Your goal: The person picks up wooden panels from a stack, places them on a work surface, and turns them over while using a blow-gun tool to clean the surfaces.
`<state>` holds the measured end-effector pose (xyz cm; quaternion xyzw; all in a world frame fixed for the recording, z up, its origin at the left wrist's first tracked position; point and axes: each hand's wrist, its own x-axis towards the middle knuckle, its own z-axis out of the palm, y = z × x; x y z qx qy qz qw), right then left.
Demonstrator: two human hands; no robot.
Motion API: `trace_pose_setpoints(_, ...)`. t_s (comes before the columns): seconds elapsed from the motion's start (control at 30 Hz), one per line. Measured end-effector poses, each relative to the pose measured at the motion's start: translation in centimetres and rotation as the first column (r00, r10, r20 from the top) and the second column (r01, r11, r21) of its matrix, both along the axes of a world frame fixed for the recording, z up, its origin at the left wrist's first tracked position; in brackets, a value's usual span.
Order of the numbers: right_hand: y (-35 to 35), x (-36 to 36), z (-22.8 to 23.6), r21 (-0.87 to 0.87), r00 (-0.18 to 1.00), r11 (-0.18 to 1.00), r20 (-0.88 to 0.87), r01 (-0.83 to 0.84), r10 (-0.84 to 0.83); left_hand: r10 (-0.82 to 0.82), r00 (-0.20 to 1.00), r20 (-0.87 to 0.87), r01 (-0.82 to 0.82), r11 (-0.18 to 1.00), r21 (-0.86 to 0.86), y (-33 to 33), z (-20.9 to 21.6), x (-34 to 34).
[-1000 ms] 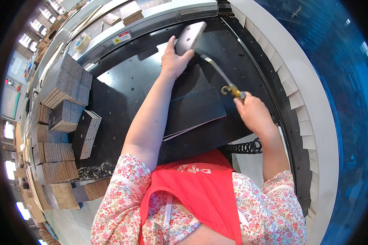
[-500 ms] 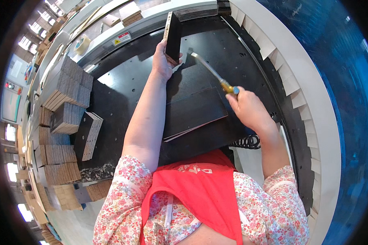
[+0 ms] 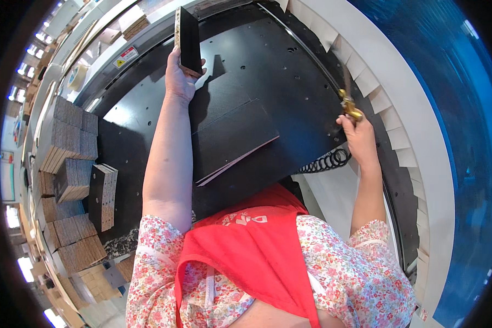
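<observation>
Two hands work the head view: our left hand [image 3: 179, 76] clamps a black-faced board [image 3: 188, 39] upright at the black table's [image 3: 290, 82] far edge. Our right hand [image 3: 358, 136], closed on a brass-tipped air nozzle [image 3: 349, 104], should keep aim steady and the coiled hose [image 3: 325, 162] untangled.

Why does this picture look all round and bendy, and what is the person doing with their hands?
The camera sits on the person's head and looks down, and its wide lens bends straight edges into curves. The two arms coming up from the bottom are the person's own. The left hand holds a small black board with a pale, chipboard-like edge, stood up on end. The right hand grips a tool with a brass-coloured fitting, joined to a black coiled hose. Both reach over a big flat black worktable, where more flat black panels lie stacked. On the left sit piles of small cut boards.
</observation>
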<state>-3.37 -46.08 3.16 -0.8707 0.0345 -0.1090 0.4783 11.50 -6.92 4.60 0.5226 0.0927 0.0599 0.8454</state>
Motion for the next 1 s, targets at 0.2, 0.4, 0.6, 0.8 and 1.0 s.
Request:
trace_pose_setpoints(0.2,-1.7,-2.1,-6.1,0.068,0.942,0.985,0.289,0.159,-0.172,-0.045,0.997,0.067,0.055,0.987,-0.149,0.9,-0.2,0.2)
trace_pose_setpoints(0.4,-1.7,-3.5,-8.6,-0.530,0.902,0.763,0.402,0.369,-0.157,-0.239,0.870,0.432,0.462,0.702,-0.543,4.5,1.8,-2.0)
trace_pose_setpoints(0.6,-0.2,-9.0,-2.3,-0.850,0.997,0.524,0.009,0.051,-0.083,-0.184,0.831,0.525,0.491,0.688,-0.535,8.3,5.4,-9.6)
trace_pose_setpoints(0.8,4.2,-7.6,0.4,-0.110,0.982,0.977,-0.051,-0.184,0.180,-0.180,0.824,0.537,0.466,0.756,-0.461,11.2,5.2,-17.2)
trace_pose_setpoints(1.0,6.7,-2.4,-0.7,-0.287,0.919,0.920,0.210,-0.267,0.333,0.010,0.949,0.315,-0.081,0.974,0.214,16.1,6.2,-26.7)
